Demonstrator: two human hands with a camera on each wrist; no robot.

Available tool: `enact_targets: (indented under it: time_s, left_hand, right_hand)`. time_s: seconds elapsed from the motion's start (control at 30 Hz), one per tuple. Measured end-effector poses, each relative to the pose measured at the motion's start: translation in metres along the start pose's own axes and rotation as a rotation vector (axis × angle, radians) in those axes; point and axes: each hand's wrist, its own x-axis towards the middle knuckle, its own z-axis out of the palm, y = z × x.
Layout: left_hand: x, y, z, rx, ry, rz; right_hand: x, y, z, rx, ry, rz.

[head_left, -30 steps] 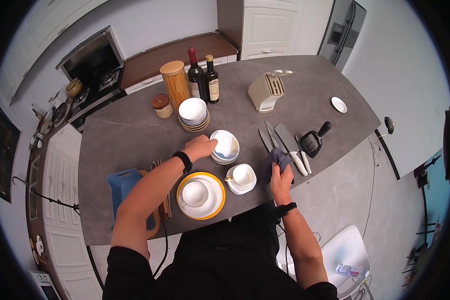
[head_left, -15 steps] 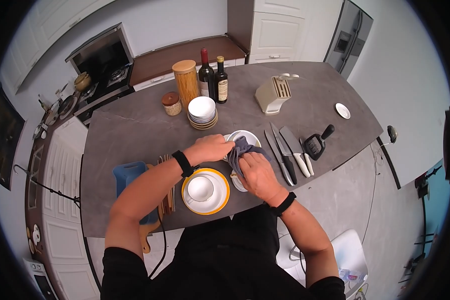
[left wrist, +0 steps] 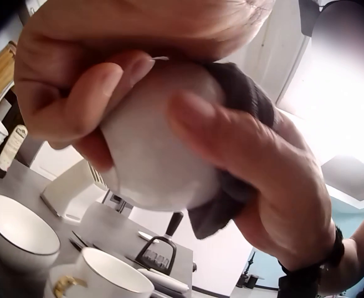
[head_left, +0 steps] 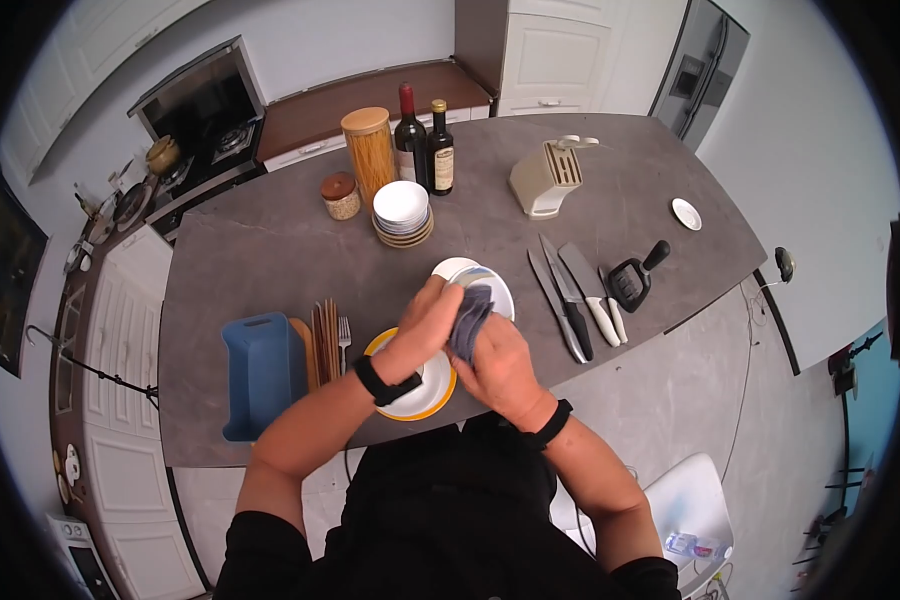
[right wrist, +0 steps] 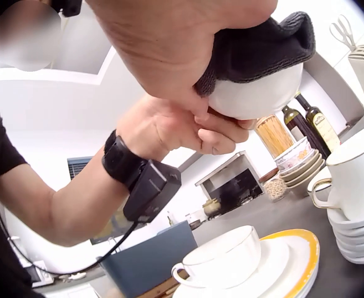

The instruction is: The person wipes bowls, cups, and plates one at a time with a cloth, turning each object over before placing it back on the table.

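Observation:
Above the near part of the table, my left hand (head_left: 425, 325) grips a white bowl (head_left: 501, 290), tilted, with its fingers round the rim as the left wrist view (left wrist: 160, 143) shows. My right hand (head_left: 505, 375) holds a dark grey cloth (head_left: 472, 320) against the bowl, its thumb lying over the white surface. Another white bowl (left wrist: 20, 230) stands on the table just behind the hands. Below them, a white cup (right wrist: 222, 257) sits on a yellow-rimmed plate (right wrist: 307, 248). A second cup (right wrist: 359, 174) with a gold-edged handle stands on stacked saucers (right wrist: 359, 245).
Several knives (head_left: 575, 300) and a black-handled tool (head_left: 630, 285) lie to the right, with a knife block (head_left: 547, 178) behind. Stacked bowls (head_left: 402, 205), a pasta jar (head_left: 368, 160) and two bottles (head_left: 440, 155) stand at the back. A blue bin (head_left: 260, 375), chopsticks (head_left: 326, 340) and a fork (head_left: 344, 340) are left.
My right hand has brought the cloth from beside the knives to the bowl. The left hand has lifted the bowl off the table and drawn it nearer the body.

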Motion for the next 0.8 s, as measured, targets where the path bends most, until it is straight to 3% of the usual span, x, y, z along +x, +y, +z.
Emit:
enact_targets:
  time_s: [0.03,0.07,0.13,0.17,0.27,0.3,0.4,0.43,0.57,0.6,0.67,0.77,0.8]
  left_hand:
    - [-0.003,0.004,-0.013,-0.102,-0.107,0.067]
    - [0.003,-0.002,-0.021,-0.237,-0.144,-0.020]
    - [0.005,0.005,-0.044,-0.461,-0.447,-0.238]
    - [0.007,-0.004,-0.054,-0.312,-0.493,-0.290]
    - [0.000,-0.001,-0.059,-0.320,-0.568,-0.394]
    - [-0.019,0.017,-0.041,-0.112,-0.254,-0.322]
    - [-0.061,0.020,0.008,-0.408,0.073,0.045]
    - [-0.069,0.035,0.009,-0.415,0.141,0.049]
    - [-0.062,0.022,-0.014,-0.363,-0.030,0.006]
    - [-0.059,0.031,-0.030,-0.285,-0.112,-0.017]
    - [-0.046,0.025,-0.049,-0.460,-0.390,-0.221]
    - [-0.043,0.028,-0.067,-0.196,-0.467,-0.482]
    - [-0.048,0.030,-0.061,-0.215,-0.350,-0.410]
  right_hand:
    - [0.001,-0.005,-0.006,0.019,-0.038,-0.052]
    - [0.000,-0.004,-0.008,0.033,-0.055,-0.121]
    - [-0.005,-0.002,-0.013,0.064,-0.091,-0.260]
    - [-0.010,-0.003,-0.014,0.055,-0.099,-0.279]
    - [-0.021,0.000,-0.006,0.041,-0.128,-0.237]
    - [-0.021,-0.002,-0.004,0.068,-0.085,-0.164]
    - [-0.019,-0.013,0.005,0.117,0.009,-0.011]
    - [-0.016,-0.018,0.005,0.112,0.020,-0.008]
    - [-0.016,-0.027,-0.005,0.131,-0.042,-0.077]
    - [-0.017,-0.025,-0.006,0.126,-0.067,-0.139]
    - [-0.022,-0.024,-0.009,0.120,-0.109,-0.260]
    - [-0.031,-0.021,-0.007,0.110,-0.106,-0.251]
    - [-0.033,-0.019,-0.005,0.113,-0.113,-0.231]
